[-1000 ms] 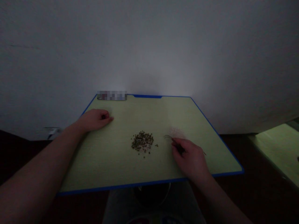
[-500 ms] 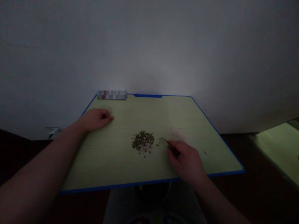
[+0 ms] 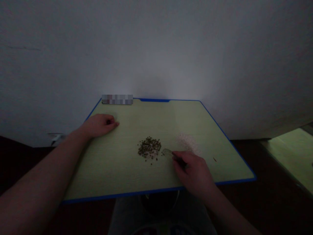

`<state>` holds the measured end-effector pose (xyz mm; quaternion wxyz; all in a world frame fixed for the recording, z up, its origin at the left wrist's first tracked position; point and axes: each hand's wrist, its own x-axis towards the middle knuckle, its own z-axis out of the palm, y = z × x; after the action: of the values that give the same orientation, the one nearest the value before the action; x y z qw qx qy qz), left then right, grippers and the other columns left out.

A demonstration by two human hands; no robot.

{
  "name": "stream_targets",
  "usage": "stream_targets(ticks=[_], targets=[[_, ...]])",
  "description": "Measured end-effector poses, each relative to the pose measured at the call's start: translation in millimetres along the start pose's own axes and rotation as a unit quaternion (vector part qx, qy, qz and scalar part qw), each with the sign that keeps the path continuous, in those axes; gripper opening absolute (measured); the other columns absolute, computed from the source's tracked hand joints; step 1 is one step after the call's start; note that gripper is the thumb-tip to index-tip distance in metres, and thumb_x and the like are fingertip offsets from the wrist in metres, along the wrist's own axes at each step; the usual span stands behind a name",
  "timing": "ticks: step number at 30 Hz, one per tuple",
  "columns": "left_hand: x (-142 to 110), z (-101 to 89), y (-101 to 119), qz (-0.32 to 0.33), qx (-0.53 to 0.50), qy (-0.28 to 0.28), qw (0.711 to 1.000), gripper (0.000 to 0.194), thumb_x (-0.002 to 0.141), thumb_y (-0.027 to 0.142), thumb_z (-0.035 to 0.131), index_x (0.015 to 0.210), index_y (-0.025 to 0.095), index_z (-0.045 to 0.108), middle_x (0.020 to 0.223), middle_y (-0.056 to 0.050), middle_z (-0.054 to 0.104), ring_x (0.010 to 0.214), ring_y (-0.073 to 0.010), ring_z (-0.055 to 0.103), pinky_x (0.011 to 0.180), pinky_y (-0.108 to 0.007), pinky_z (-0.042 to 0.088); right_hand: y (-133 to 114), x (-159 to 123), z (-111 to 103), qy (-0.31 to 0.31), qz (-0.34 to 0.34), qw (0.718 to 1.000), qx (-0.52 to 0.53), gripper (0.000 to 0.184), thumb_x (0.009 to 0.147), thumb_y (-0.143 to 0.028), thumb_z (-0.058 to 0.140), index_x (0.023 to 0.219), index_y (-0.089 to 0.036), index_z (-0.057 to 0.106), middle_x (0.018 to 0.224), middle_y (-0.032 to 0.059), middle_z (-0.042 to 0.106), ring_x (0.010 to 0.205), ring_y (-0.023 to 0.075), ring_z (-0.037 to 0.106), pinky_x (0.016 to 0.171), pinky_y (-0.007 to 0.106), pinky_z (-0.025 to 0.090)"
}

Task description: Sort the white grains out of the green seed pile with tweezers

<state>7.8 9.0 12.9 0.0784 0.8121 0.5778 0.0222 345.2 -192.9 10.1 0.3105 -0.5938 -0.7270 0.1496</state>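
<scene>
My right hand (image 3: 194,169) grips a small metal fork (image 3: 168,151) with thin curved tines, low over the board's right-middle part. The tines are at a few loose grains just right of a pile of small dark green-brown beans or seeds (image 3: 149,148). Behind the right hand and to its right lies a spread of fine pale grains (image 3: 187,142). My left hand (image 3: 101,125) rests on the left side of the board, its fingers curled in with a dark hollow between them; nothing shows in it.
The pale tabletop (image 3: 114,173) has a blue rim. A blurred-out strip-shaped object (image 3: 117,99) sits at its far left edge, by the wall. A thin brown sliver (image 3: 215,159) lies to the right. Below the front edge is a dark round container (image 3: 160,202).
My right hand has moved slightly left and toward me, bringing the fork's tines closer to the dark pile. The loose grains beside it have shifted left. My left hand has stayed still.
</scene>
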Motion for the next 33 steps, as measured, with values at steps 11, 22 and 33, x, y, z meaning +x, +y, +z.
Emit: stream_targets(ticks=[11, 22, 33], targets=[[1, 0.7, -3, -0.001, -0.012, -0.002, 1.0, 0.043, 0.079, 0.059, 0.041, 0.066, 0.021, 0.055, 0.061, -0.003, 0.058, 0.06, -0.0177, 0.052, 0.059, -0.03, 0.035, -4, -12, -3, 0.002, 0.006, 1.0, 0.02, 0.025, 0.085, -0.019, 0.052, 0.101, -0.021, 0.071, 0.088, 0.005, 0.075, 0.075, 0.0189, 0.07, 0.07, 0.031, 0.056], [0, -0.7, -1, -0.007, -0.008, -0.002, 1.0, 0.042, 0.079, 0.057, 0.041, 0.067, 0.02, 0.056, 0.063, -0.004, 0.058, 0.062, -0.0184, 0.053, 0.061, -0.031, 0.035, 3, -12, -2, 0.023, 0.009, 1.0, -0.003, 0.025, 0.085, -0.019, 0.053, 0.101, -0.017, 0.071, 0.088, 0.0067, 0.075, 0.076, 0.0195, 0.07, 0.072, 0.032, 0.057], [-1, -0.5, -2, 0.0, -0.014, 0.009, 1.0, 0.042, 0.079, 0.059, 0.041, 0.065, 0.021, 0.055, 0.063, -0.004, 0.059, 0.061, -0.0178, 0.052, 0.061, -0.031, 0.035, -6, -6, 6, -0.001, -0.002, 1.0, 0.008, 0.025, 0.085, -0.017, 0.051, 0.1, -0.02, 0.071, 0.087, 0.0051, 0.075, 0.075, 0.0187, 0.069, 0.07, 0.031, 0.055]])
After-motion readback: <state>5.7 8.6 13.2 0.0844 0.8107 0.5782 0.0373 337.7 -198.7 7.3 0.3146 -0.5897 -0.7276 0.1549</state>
